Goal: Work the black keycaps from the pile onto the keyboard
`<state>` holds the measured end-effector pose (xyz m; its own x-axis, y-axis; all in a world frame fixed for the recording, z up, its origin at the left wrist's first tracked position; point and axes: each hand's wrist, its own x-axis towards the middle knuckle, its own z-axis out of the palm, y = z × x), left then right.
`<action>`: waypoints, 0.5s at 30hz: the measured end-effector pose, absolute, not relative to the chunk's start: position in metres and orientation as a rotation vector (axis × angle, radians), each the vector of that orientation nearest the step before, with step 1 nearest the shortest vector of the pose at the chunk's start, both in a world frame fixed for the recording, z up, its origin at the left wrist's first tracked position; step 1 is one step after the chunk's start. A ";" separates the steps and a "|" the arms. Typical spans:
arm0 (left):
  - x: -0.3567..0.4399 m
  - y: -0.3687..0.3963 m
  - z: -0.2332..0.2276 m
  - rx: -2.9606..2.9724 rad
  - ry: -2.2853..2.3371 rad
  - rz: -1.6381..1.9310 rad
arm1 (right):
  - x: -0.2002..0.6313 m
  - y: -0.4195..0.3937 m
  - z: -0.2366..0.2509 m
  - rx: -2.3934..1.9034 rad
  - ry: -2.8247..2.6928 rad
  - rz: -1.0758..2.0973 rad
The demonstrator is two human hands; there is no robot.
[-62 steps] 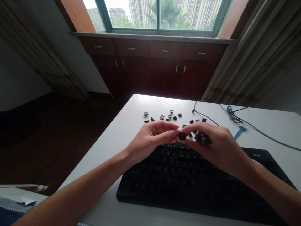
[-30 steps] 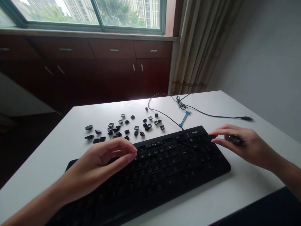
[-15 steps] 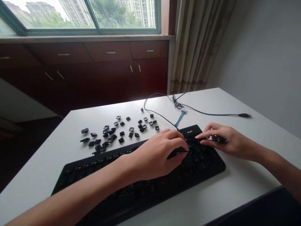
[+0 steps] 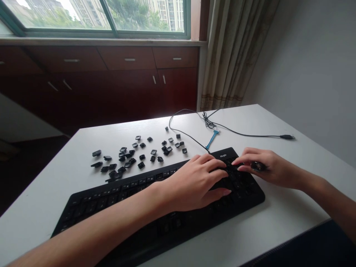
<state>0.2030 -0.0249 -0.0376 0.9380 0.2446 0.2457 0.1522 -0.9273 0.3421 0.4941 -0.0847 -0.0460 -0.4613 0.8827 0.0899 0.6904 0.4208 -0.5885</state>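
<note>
A black keyboard [image 4: 111, 200] lies slantwise on the white table [image 4: 278, 230]. My left hand [image 4: 198, 183] is over its right part, fingers curled down with the tips on the keys, holding nothing that I can see. My right hand [image 4: 268, 167] rests at the keyboard's far right corner. It cups a few dark keycaps [image 4: 257, 166] in the palm, and its fingertips touch the top right keys. Several loose black keycaps [image 4: 133, 155] are scattered on the table behind the keyboard.
A blue keycap puller [image 4: 211, 139] lies behind the keyboard beside its black cable [image 4: 244, 134], which runs to a USB plug [image 4: 287, 137] at the right. Beyond the table are dark wooden cabinets [image 4: 125, 81], a window and a curtain [image 4: 230, 55].
My left hand has moved from the keyboard's left half to its right part, close to my right hand. The view has swung to the right. My right hand has stayed near the right corner with the keycaps.
</note>
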 end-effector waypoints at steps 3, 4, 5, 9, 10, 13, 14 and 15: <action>0.205 -0.026 -0.040 2.803 0.274 0.423 | 0.496 -0.084 -0.047 -1.325 -2.338 0.628; 0.205 -0.027 -0.041 2.806 0.270 0.430 | 0.496 -0.084 -0.047 -1.327 -2.351 0.614; 0.205 -0.027 -0.041 2.808 0.268 0.435 | 0.496 -0.084 -0.046 -1.329 -2.364 0.600; 0.206 -0.027 -0.040 2.821 0.273 0.432 | 0.494 -0.084 -0.041 -1.339 -2.409 0.537; 0.206 -0.027 -0.040 2.824 0.274 0.433 | 0.493 -0.084 -0.039 -1.341 -2.418 0.521; 0.206 -0.028 -0.039 2.825 0.271 0.449 | 0.492 -0.084 -0.036 -1.350 -2.423 0.502; 0.206 -0.028 -0.039 2.823 0.271 0.456 | 0.492 -0.084 -0.037 -1.356 -2.416 0.506; 0.206 -0.029 -0.039 2.821 0.271 0.461 | 0.492 -0.084 -0.037 -1.359 -2.407 0.510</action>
<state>0.2056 -0.0287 -0.0386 0.9320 0.2248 0.2843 0.1392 -0.9462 0.2920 0.4922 -0.0843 -0.0373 -0.4909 0.8646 0.1070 0.7469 0.4809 -0.4593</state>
